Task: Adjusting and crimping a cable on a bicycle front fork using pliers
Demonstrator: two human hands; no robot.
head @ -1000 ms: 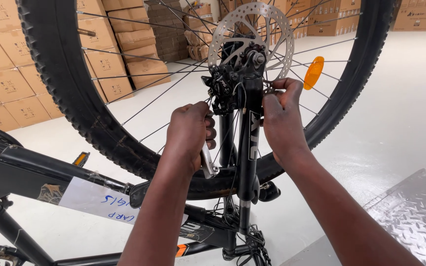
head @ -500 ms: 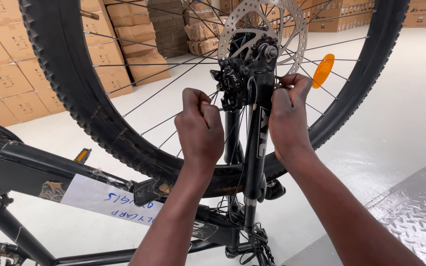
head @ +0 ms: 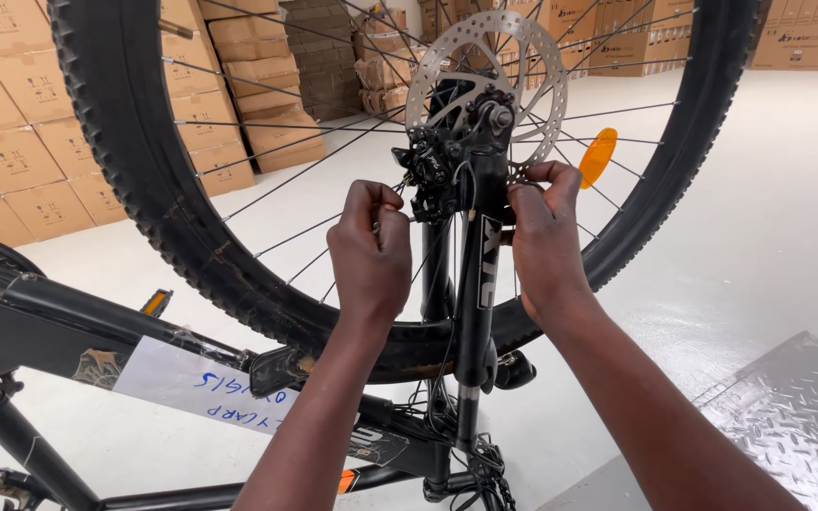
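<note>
Bicycle (head: 239, 378) upside down on the pale floor (head: 759, 237), front wheel (head: 144, 189) up and filling most of the view, knobby black tyre arching from the upper left corner down behind the fork and up again at the right. Silver perforated brake disc (head: 523, 47) at the hub near the top edge, with a black brake caliper (head: 437, 170) just below and left of it, bolted to the black fork leg (head: 475, 284). Orange reflector (head: 597, 157) clipped among the spokes right of the disc. Thin spokes crossing in front of and behind both hands, crowding the space around the caliper. Black frame tube running along the lower left, a white paper label (head: 201, 390) taped to it. Stacks of brown cardboard boxes (head: 11, 123) along the left and far back edges of the floor; grey chequer plate (head: 788, 426) in the lower right corner.

Left hand (head: 371, 255) raised, back toward the camera, fingers curled shut around a thin metal tool (head: 392, 224) just left of the caliper; tip of the tool hidden, so cannot tell whether seated. Right hand (head: 546, 237) raised on the other side of the fork leg, fingers bent and pinched against the lower rim of the disc, touching it. Both forearms rising from the bottom edge, wrists straight, hands level either side of the fork leg.
</note>
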